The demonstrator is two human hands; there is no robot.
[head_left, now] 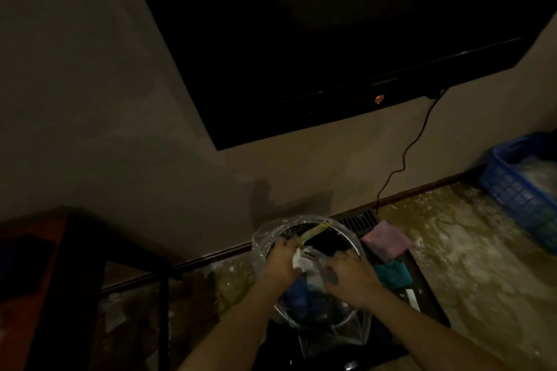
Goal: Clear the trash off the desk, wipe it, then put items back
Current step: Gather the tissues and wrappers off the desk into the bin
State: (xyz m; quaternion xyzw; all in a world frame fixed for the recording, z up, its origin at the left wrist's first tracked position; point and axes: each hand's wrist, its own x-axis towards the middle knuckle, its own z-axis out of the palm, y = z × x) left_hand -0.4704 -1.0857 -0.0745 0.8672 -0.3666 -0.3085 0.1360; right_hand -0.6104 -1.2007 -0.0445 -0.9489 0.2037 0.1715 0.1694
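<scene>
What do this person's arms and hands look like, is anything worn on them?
Both forearms are bare to the picture's edge: no sleeves, gloves or watch show. The left hand is plain; the right hand has a dark patch on its back, mark or shadow, the dim light hides which.

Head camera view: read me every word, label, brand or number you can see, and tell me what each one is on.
Television: a faint mark on its lower bezel, too dim and blurred to read.
Yellow strip held in the left hand: dark markings near its far end, too small to read.
Nothing else in view shows legible text.
</scene>
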